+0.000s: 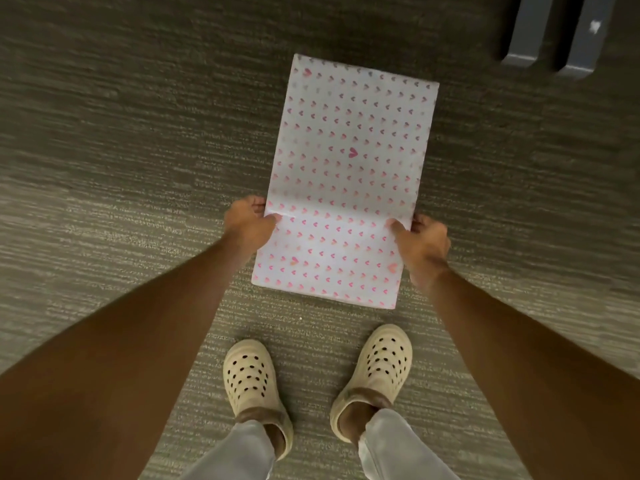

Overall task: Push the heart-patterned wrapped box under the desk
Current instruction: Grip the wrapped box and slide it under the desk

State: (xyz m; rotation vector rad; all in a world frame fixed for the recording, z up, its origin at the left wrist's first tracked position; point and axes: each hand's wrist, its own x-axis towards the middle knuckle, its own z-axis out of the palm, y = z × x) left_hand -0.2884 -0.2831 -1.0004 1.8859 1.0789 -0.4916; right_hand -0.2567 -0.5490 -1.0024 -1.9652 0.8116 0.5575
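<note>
Two hands grip the heart-patterned wrapped box (346, 181) at once. We see it from above as a long rectangle in white paper with rows of small pink hearts, its near short edge close to our feet and its far end angled slightly to the right. Whether it rests flat on the grey carpet (121, 150) or is lifted a little off it, we cannot tell.

Our left hand (247, 225) is closed on the box's left long edge, in the near part of its length; the thumb lies on the top face and the fingers curl down over the side. Our right hand (420, 242) is closed on the opposite long edge, almost level with the left, thumb likewise on top and fingers wrapped over the side. A paper seam crosses the top face between the two thumbs. Both forearms are bare and reach down from the lower corners of the view.

Below the box we see two cream clogs with dark holes, the left shoe (251, 382) and the right shoe (375, 372), standing on the carpet just short of the box's near edge, with pale trouser cuffs above them.

At the upper right, well apart from the box, two dark furniture legs (557, 36) stand on the carpet.
</note>
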